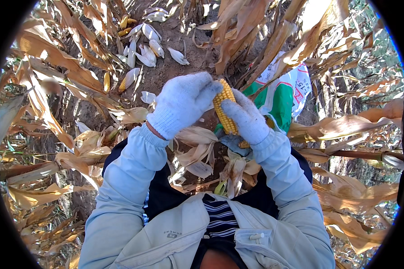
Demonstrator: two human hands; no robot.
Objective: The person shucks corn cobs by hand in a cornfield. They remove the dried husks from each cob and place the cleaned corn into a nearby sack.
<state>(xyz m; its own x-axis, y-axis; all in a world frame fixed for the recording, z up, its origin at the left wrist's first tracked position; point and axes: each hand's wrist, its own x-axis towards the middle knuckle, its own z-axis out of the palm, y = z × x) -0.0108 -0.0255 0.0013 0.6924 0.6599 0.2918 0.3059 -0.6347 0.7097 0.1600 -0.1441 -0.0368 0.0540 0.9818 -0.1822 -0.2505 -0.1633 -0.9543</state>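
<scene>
The bare yellow corn cob [226,104] is held just left of the green-and-white sack [283,102], its long axis set nearly up and down the view, with the upper end leaned slightly away from the sack. On the side nearer the sack it is gripped by the gloved right hand [249,117], the thumb laid across the kernels and the fingers partly hidden behind. From the side farther from the sack, the upper end is met by the bunched fingertips of the gloved left hand [184,99]; whether they are closed on it cannot be told.
</scene>
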